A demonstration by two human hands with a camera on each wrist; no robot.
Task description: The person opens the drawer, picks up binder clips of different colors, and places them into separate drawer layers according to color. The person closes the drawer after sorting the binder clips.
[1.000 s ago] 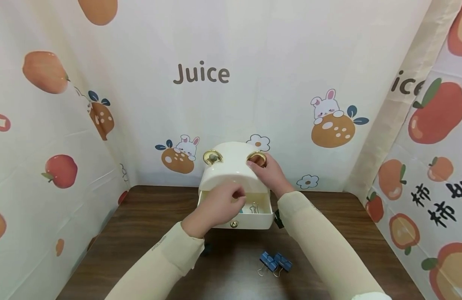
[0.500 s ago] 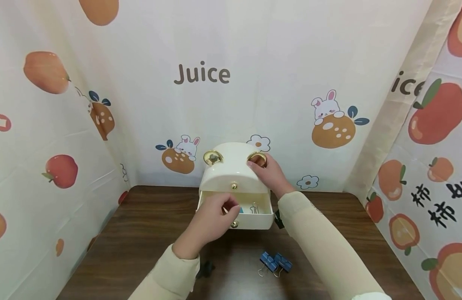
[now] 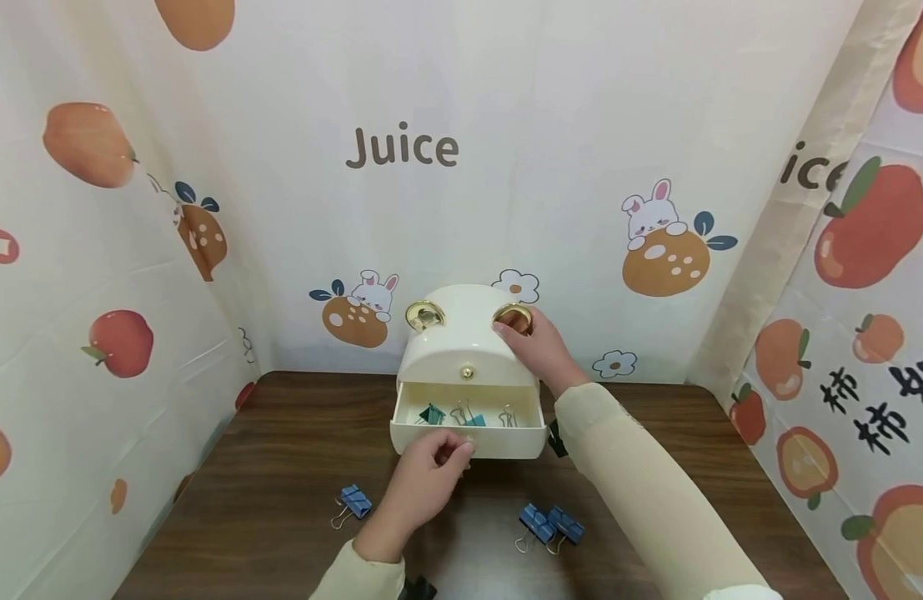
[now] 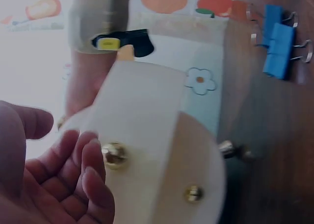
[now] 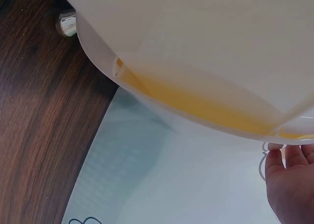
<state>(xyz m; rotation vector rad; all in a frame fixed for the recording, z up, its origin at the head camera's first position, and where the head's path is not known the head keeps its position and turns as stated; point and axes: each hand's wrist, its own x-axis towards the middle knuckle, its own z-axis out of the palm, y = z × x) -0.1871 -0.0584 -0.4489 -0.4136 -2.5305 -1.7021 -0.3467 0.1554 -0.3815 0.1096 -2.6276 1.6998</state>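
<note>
A small cream drawer box (image 3: 469,333) with gold-rimmed ears stands at the back of the table, its lower drawer (image 3: 499,443) pulled out. My right hand (image 3: 539,350) grips the box at its right ear; in the right wrist view, fingertips (image 5: 274,160) meet its back edge. My left hand (image 3: 423,475) is at the drawer front, fingers loosely curled. In the left wrist view, the drawer's gold knob (image 4: 114,155) sits just beyond those fingertips, and thumb and fingers are apart. Inside the drawer lie a dark green binder clip (image 3: 432,414) and a light blue binder clip (image 3: 474,420).
Two blue binder clips (image 3: 536,522) lie side by side on the brown table (image 3: 281,467), right of centre. Another blue binder clip (image 3: 355,501) is to the left, beside my left forearm. Patterned curtain (image 3: 461,208) encloses the back and sides.
My left hand has come down and toward me from over the drawer to its front. The drawer's clips and the left blue binder clip now show. My right hand stays in place.
</note>
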